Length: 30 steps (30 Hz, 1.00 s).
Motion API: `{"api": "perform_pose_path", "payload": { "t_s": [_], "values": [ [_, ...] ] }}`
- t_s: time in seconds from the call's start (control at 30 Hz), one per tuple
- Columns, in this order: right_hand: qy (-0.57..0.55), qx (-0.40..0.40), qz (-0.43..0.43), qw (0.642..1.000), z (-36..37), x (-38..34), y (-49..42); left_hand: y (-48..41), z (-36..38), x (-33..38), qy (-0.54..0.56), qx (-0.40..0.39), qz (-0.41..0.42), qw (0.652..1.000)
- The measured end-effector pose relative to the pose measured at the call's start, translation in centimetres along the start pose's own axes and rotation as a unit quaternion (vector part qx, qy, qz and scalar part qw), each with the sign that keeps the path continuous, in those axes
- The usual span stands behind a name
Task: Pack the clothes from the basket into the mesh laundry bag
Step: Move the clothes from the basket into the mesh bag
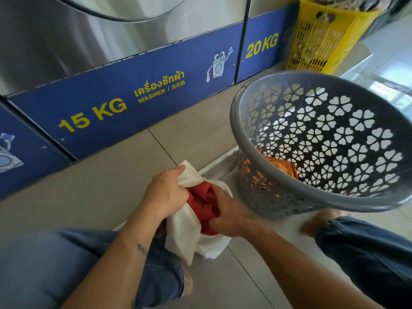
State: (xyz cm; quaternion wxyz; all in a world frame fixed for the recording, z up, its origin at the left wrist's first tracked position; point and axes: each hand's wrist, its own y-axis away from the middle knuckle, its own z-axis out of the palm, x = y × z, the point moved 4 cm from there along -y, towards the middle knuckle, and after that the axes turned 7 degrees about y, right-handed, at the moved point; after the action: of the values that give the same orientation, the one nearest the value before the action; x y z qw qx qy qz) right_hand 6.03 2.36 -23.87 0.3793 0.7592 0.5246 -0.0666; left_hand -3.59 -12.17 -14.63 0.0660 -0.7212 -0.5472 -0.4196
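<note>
— Legs in blue denim [66, 264] nearest, at the lower edge. And between them?

— White mesh laundry bag [182, 230], lying on beige tiled floor [111, 175], mouth open.

— Hands, how placed?

— Left hand [165, 192] gripping the bag rim, fingers curled on the mesh. Right hand [227, 214] clenched around crumpled red garment [205, 201], pushed into the bag mouth.

— Further away?

— Just right of the hands, round grey plastic basket with flower-shaped holes [312, 197], opening turned toward the camera, orange cloth [283, 167] inside at the bottom. Behind, blue washer panel marked "15 KG" [111, 97]. Farthest, yellow plastic basket [323, 36] holding laundry.
</note>
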Motion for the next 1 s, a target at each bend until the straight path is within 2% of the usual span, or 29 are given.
{"api": "perform_pose_path", "payload": {
  "t_s": [0.07, 0.17, 0.23, 0.3, 0.4, 0.47, 0.6, 0.77, 0.83, 0.93, 1.0],
  "values": [
    [0.005, 0.037, 0.020, 0.999, -0.2, 0.2, 0.9, 0.5, 0.5, 0.2, -0.021, -0.017, 0.013, 1.000],
    [-0.046, 0.108, 0.044, 0.992, 0.6, 0.1, 1.7, 1.2, 1.4, 0.7, -0.076, -0.058, 0.029, 0.995],
    [-0.036, 0.126, 0.037, 0.991, 1.5, 0.3, 1.7, 1.6, 1.7, 1.1, -0.086, -0.086, 0.030, 0.992],
    [0.058, 0.085, 0.022, 0.994, 2.4, 0.9, 1.7, 1.7, 1.5, 0.9, -0.072, -0.087, 0.023, 0.993],
    [0.190, -0.001, 0.030, 0.981, 2.9, 2.5, 2.2, 1.6, 0.6, 0.4, -0.041, -0.044, 0.012, 0.998],
    [0.221, 0.007, 0.034, 0.975, 2.5, 3.1, 2.4, 1.4, 0.2, 0.3, -0.020, -0.010, 0.014, 1.000],
    [0.174, 0.042, 0.028, 0.983, 2.0, 2.0, 2.4, 1.2, -0.3, 0.5, -0.009, 0.034, 0.030, 0.999],
    [0.145, 0.117, -0.082, 0.979, 3.3, -2.2, 2.0, 0.9, 0.5, 0.4, 0.007, -0.008, 0.028, 1.000],
    [0.159, 0.097, -0.093, 0.978, 4.5, -2.2, 1.4, 0.7, 0.6, 0.3, 0.014, -0.017, 0.022, 1.000],
    [0.181, -0.011, -0.026, 0.983, 5.5, 0.0, 0.6, 0.6, 0.7, 0.2, 0.021, -0.025, 0.020, 0.999],
    [0.194, -0.053, 0.007, 0.980, 5.2, 1.3, -0.1, 0.4, 0.7, 0.2, 0.024, -0.019, 0.022, 0.999]
  ]
}}
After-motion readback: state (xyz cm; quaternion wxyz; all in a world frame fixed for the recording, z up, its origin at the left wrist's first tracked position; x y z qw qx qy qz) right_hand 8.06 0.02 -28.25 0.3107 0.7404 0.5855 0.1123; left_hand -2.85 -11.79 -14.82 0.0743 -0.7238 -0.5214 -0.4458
